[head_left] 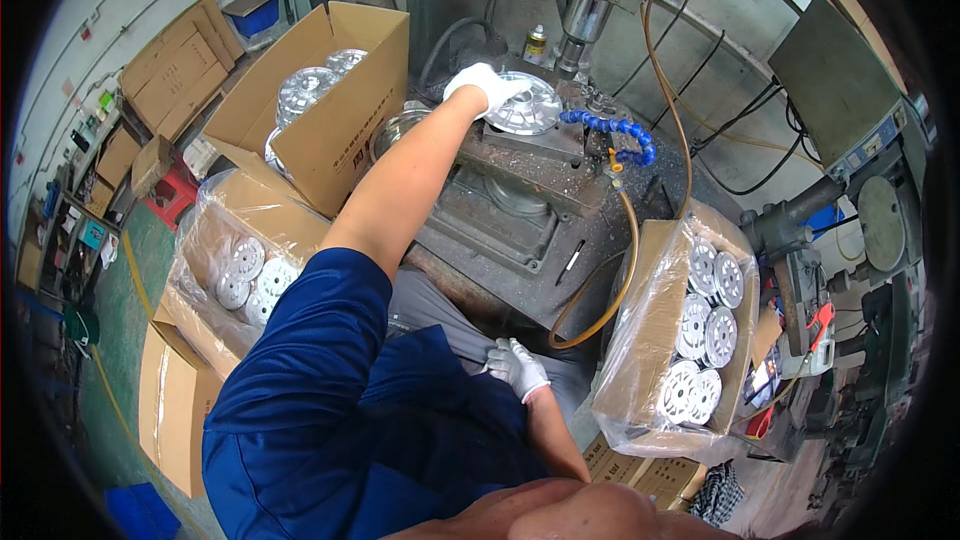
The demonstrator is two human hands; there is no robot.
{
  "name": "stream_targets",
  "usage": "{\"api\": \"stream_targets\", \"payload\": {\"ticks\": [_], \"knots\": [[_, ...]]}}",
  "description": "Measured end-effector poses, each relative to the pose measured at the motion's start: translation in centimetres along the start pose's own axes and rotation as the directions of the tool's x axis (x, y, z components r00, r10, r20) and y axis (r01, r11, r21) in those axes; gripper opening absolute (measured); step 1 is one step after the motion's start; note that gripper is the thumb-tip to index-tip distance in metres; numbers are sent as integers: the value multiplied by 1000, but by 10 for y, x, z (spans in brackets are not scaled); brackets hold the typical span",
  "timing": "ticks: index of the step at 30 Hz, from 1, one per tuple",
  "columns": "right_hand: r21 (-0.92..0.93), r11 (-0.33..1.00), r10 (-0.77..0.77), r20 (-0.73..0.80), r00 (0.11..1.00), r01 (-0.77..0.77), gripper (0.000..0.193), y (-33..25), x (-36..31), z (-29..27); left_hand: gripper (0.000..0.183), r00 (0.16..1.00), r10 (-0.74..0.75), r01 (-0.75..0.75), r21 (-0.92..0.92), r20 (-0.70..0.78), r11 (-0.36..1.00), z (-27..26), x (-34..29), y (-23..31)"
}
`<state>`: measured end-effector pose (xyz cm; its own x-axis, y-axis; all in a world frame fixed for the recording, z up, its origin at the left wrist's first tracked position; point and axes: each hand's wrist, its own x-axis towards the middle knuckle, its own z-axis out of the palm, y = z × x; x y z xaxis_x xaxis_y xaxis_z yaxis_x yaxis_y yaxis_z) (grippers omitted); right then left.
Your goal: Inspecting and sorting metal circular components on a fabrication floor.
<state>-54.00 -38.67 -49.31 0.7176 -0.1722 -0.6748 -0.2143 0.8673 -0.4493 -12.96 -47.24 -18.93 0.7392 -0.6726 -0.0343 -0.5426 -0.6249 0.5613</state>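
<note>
My left hand (484,90), in a white glove, is closed on the left edge of a round silvery metal disc (527,103) with slots and holes. The disc lies on the raised metal fixture (530,145) of a machine, below its spindle (583,20). My right hand (517,368), gloved too, rests on my grey trousers by my lap, its fingers loosely apart with nothing in them. Just left of the fixture, partly behind my left forearm, sits another round metal part (398,130).
A plastic-lined carton (630,340) of similar discs stands at right; another lined carton (290,215) and a taller box (345,145) of metal parts stand at left. A blue segmented coolant hose (610,123) curves beside the fixture. A yellowish tube (632,240) hangs along the table's right side.
</note>
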Motion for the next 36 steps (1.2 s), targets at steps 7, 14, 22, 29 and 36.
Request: {"api": "stream_targets", "payload": {"ticks": [7,14,22,29,36], "knots": [[76,997,30,29,999,-32,43,1,6,-9,82,999,-45,45,3,20,999,-1,-2,3],[46,998,49,-9,999,-49,37,5,11,-7,81,1000,-20,21,-14,9,1000,-2,-6,3],[181,981,50,120,991,-72,35,1,1,-2,85,999,-25,25,1,39,1000,-4,-3,3],[199,980,7,107,994,-28,36,1,-5,1,83,1000,-9,9,-2,-8,1000,1,2,0],[163,986,18,-2,1000,-18,34,0,-8,7,83,1000,-1,1,-7,1,1000,1,-1,1]]}}
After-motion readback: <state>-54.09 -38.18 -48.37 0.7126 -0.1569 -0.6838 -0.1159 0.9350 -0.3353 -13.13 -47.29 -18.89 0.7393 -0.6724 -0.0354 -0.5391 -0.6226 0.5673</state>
